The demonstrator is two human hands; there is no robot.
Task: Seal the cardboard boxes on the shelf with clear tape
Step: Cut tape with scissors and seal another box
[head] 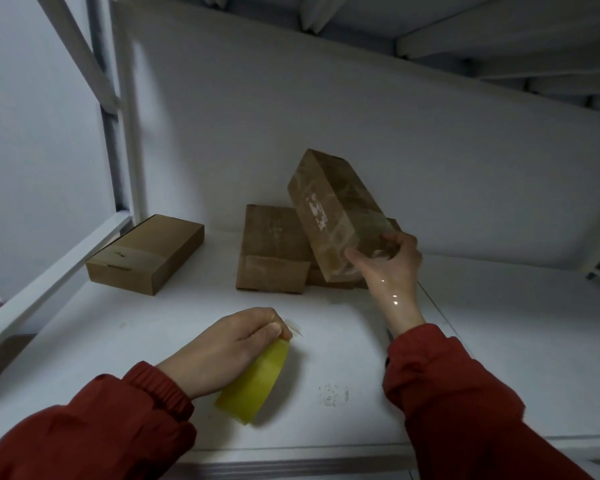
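Left hand: our left hand [229, 348], lower centre of the frame, has its fingers curled round the tape roll [257, 386], which looks yellowish; a short loose end seems to stick out past the fingertips
Right hand: our right hand [392, 261], right of centre, grips the near lower corner of the tilted box [333, 213], thumb on the front face and fingers wrapped behind
Tilted box: raised on a slant in the middle of the frame, far end up toward the back wall; its faces shine as if wrapped in clear film, so we judge this one sealed
Middle box [271, 251]: lies flat just left of the tilted one, touching or overlapped by it; a flap shows at its near end, and we cannot tell whether tape covers it
Box underneath [321, 280]: mostly hidden – only edges show
Left box [146, 254]: flat at centre left by the frame post, well apart from the others; a paler glossy band crosses it, likely tape
Shelf [361, 358]: white, carrying all four boxes
Progress: we judge it partly done – at least one box sealed; the middle and hidden boxes need checking
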